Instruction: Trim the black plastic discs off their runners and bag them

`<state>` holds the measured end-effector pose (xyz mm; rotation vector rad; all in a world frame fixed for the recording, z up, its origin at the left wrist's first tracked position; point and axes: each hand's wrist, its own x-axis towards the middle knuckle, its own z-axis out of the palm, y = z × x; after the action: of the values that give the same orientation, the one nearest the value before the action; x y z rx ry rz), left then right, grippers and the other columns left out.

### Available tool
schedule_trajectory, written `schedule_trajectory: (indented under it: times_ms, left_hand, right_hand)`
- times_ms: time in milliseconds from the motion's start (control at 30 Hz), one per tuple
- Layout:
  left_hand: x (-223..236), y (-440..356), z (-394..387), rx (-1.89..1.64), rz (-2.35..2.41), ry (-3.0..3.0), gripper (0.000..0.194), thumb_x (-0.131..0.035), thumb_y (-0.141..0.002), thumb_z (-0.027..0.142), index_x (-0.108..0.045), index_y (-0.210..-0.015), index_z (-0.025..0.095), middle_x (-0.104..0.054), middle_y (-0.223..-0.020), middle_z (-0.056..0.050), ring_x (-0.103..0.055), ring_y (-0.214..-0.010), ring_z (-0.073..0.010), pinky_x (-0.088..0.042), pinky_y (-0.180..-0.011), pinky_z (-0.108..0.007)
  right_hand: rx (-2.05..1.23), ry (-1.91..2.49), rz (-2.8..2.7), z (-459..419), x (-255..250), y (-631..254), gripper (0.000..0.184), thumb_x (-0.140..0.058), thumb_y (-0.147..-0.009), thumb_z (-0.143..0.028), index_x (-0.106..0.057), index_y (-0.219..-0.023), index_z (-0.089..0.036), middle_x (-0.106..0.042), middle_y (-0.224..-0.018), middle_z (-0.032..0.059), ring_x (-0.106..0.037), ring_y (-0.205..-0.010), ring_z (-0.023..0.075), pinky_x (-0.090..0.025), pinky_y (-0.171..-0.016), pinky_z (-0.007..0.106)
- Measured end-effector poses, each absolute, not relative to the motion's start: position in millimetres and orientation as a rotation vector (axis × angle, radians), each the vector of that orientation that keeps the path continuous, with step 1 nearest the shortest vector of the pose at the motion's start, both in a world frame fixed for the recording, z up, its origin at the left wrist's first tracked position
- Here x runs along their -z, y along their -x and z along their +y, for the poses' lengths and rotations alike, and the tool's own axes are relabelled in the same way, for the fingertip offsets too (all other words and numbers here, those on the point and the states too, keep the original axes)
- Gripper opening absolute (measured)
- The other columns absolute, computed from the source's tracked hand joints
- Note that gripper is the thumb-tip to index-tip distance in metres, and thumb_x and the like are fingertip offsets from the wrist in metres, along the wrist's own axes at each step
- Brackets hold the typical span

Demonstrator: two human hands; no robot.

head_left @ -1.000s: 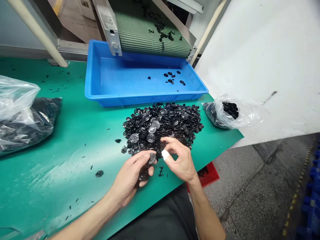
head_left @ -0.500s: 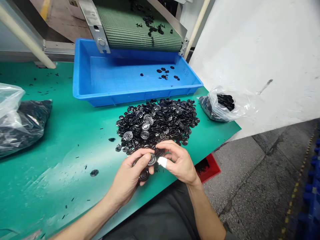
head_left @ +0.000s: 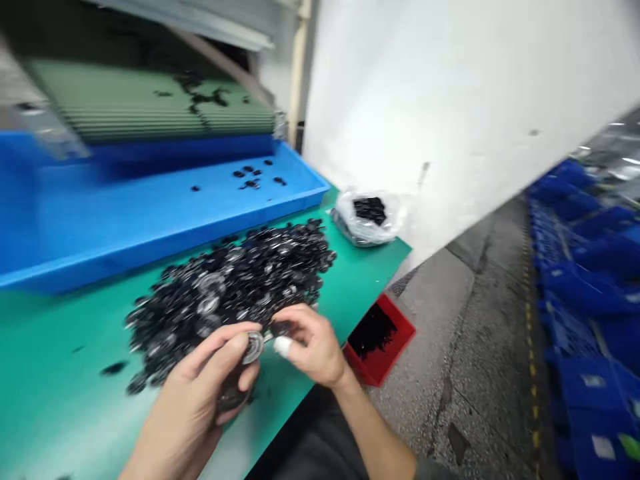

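The head has turned right, tilting the view. The left hand [head_left: 187, 393] pinches a round moulded disc [head_left: 253, 347] between thumb and fingers; the curled right hand [head_left: 313, 347] sits just beside it, with the heap of black discs [head_left: 225, 293] directly beyond.

The person's left hand [head_left: 185, 407] is pinching a round glossy black plastic disc [head_left: 253, 347], the right hand [head_left: 311, 347] is curling just beside it, above a heaped pile of black discs [head_left: 225, 293] on a green bench mat [head_left: 60, 407].

Your view is bright and even, probably lit from overhead, with soft shadows. Motion blur smears the pile of black discs [head_left: 225, 293] at 8 o'clock, the white wall [head_left: 450, 113] glares at 1 o'clock, and the edges stretch.
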<state>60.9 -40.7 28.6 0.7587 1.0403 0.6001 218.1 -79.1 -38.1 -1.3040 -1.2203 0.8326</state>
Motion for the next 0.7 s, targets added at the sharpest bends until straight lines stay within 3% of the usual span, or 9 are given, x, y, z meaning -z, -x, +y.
schedule_trajectory:
  times_ms: [100, 233, 333, 433, 567, 700]
  left_hand:
    - [-62, -110, -21, -0.547, 0.938, -0.864, 0.039, -0.076, -0.071, 0.050, -0.067, -0.097, 0.022, -0.050, -0.053, 0.004, -0.035, -0.045, -0.0089, -0.023, -0.035, -0.016]
    - [-95, -208, 11, -0.525, 0.700, -1.202, 0.024, -0.069, -0.077, 0.039, -0.067, -0.091, 0.020, -0.052, -0.056, 0.002, -0.038, -0.044, -0.0084, -0.021, -0.037, -0.017]
    - [-98, -286, 49, -0.700, 0.691, -1.415, 0.015, -0.062, -0.075, 0.029, -0.065, -0.084, 0.018, -0.056, -0.064, -0.001, -0.048, -0.051, -0.0111, -0.027, -0.041, -0.021]
    - [-92, -348, 84, -0.741, 0.775, -1.526, 0.006, -0.059, -0.070, 0.024, -0.059, -0.072, 0.018, -0.054, -0.060, -0.001, -0.048, -0.053, -0.0132, -0.032, -0.046, -0.025]
    - [-86, -389, 101, -0.737, 0.813, -1.750, 0.012, -0.062, -0.072, 0.029, -0.059, -0.066, 0.019, -0.061, -0.068, -0.004, -0.055, -0.070, -0.0199, -0.037, -0.059, -0.029]
    - [-92, -393, 101, -0.702, 0.826, -1.921, 0.021, -0.050, -0.083, 0.031, -0.064, -0.072, 0.018, -0.069, -0.087, -0.011, -0.058, -0.092, -0.0276, -0.040, -0.070, -0.032]
  right_hand:
    - [-0.747, 1.306, -1.209, -74, 46, -224, 0.031, -0.065, -0.074, -0.015, -0.069, -0.104, -0.022, -0.068, -0.106, 0.0026, -0.066, -0.093, 0.0163, -0.056, -0.073, 0.022]
    - [-0.688, 1.336, -1.200, -71, 53, -225, 0.035, -0.061, -0.068, -0.008, -0.069, -0.097, -0.024, -0.069, -0.105, 0.0006, -0.068, -0.090, 0.0165, -0.055, -0.065, 0.020]
    - [-0.670, 1.295, -1.186, -71, 54, -224, 0.036, -0.066, -0.068, -0.011, -0.071, -0.101, -0.024, -0.071, -0.107, 0.0017, -0.069, -0.096, 0.0174, -0.056, -0.079, 0.023]
    - [-0.683, 1.273, -1.167, -70, 54, -225, 0.036, -0.073, -0.067, -0.015, -0.074, -0.101, -0.025, -0.072, -0.106, 0.0014, -0.070, -0.097, 0.0180, -0.055, -0.088, 0.025]
    - [-0.740, 1.257, -1.144, -68, 56, -225, 0.041, -0.073, -0.066, -0.013, -0.074, -0.104, -0.028, -0.072, -0.111, -0.0010, -0.071, -0.097, 0.0179, -0.057, -0.083, 0.023]
    - [-0.727, 1.231, -1.158, -69, 56, -227, 0.042, -0.073, -0.066, -0.011, -0.074, -0.106, -0.025, -0.072, -0.112, 0.0006, -0.071, -0.096, 0.0175, -0.057, -0.079, 0.021]
